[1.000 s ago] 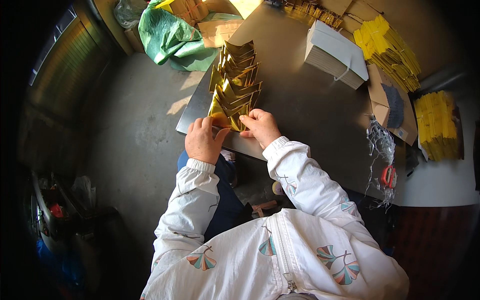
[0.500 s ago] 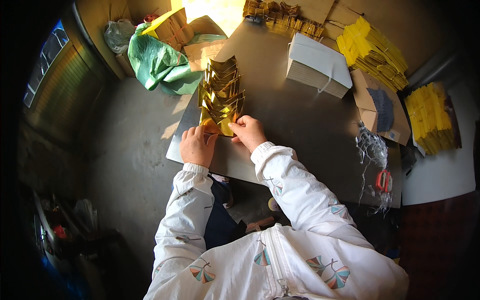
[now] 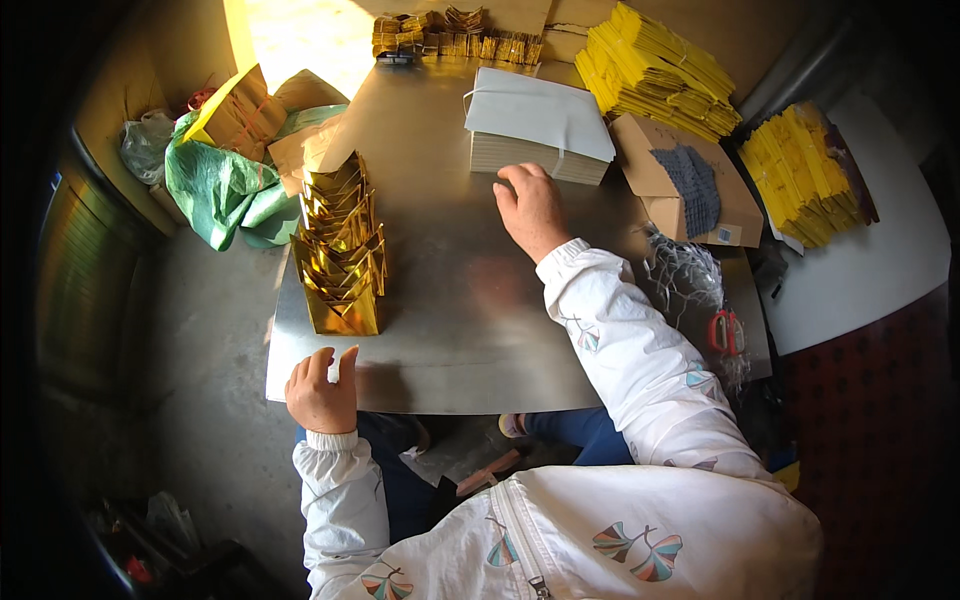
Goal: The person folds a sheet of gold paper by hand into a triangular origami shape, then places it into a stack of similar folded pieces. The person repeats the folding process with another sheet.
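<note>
While left hand [image 3: 322,395] seemingly hovers, gold foil row [image 3: 342,258] lies just beyond.

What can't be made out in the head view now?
Head view: count of gold foil pieces; they overlap each other.
Head view: red tool's far end; lost among clear strands.
Head view: whether right hand touches white-covered stack; viewing angle hides any gap.

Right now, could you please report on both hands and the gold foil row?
Left hand open, empty, short of the gold foil row. Right hand open, empty, by the white stack. Row untouched on metal table; nothing between it and left hand.
</note>
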Demonstrator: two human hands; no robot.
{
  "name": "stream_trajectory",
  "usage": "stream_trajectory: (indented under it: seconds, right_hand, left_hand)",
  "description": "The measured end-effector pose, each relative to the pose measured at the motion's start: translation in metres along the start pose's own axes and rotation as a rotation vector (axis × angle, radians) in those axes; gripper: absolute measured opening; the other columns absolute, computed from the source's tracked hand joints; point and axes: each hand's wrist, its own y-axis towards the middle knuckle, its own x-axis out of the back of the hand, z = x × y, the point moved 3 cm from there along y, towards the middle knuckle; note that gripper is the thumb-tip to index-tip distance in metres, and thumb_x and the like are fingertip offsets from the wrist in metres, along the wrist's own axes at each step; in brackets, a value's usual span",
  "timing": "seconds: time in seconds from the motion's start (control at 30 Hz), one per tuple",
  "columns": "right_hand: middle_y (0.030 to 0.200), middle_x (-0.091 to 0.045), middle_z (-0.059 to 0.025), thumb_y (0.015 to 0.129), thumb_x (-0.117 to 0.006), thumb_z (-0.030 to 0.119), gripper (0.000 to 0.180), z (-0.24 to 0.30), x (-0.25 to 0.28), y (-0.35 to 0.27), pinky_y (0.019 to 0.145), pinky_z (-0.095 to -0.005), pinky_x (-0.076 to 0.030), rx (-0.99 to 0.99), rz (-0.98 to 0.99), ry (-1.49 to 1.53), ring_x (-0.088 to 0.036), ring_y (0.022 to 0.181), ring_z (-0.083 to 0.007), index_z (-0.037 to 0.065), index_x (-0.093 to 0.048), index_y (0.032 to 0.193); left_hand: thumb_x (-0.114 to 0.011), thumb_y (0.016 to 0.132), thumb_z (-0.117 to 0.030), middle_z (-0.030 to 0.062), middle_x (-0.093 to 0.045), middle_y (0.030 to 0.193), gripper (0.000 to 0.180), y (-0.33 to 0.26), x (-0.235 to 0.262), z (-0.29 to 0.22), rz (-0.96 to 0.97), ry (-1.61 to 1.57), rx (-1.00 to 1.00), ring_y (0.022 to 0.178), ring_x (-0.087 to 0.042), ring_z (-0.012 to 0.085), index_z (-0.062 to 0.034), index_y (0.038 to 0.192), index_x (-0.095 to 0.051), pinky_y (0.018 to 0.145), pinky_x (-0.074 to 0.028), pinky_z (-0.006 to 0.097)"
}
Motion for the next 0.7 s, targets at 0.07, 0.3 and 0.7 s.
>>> stream_trajectory:
  seconds: [0.07,0.3,0.7]
  right_hand:
    - [0.120,-0.064,-0.0139,0.085,-0.068,0.020,0.035,-0.040,0.003,0.036,0.097,-0.0433,-0.043,0.042,0.067,-0.262,-0.058,0.110,-0.0342,0.004,-0.064,0.116]
    - [0.131,-0.061,-0.0085,0.082,-0.070,0.039,0.048,-0.094,-0.011,0.096,0.111,-0.0515,-0.020,-0.047,0.465,-0.499,-0.054,0.115,-0.0324,0.012,-0.064,0.121]
    - [0.089,-0.070,-0.0070,0.088,-0.061,0.041,0.027,-0.116,-0.011,0.109,0.108,-0.0558,-0.018,-0.053,0.572,-0.437,-0.063,0.096,-0.0290,0.017,-0.073,0.089]
  left_hand:
    - [-0.081,0.078,-0.028,0.0044,-0.069,0.075,0.023,0.001,0.000,-0.010,-0.036,-0.060,-0.091,0.072,-0.066,0.0245,-0.0081,0.080,-0.069,0.069,-0.049,0.036]
    - [-0.082,0.077,-0.024,0.0060,-0.068,0.075,0.022,0.005,-0.006,-0.032,-0.011,-0.120,-0.261,0.071,-0.066,0.0240,-0.0071,0.080,-0.068,0.067,-0.048,0.036]
    - [-0.081,0.077,-0.019,0.0072,-0.068,0.073,0.018,0.006,-0.010,-0.029,-0.022,-0.158,-0.244,0.070,-0.066,0.0247,-0.0060,0.078,-0.068,0.066,-0.048,0.036]
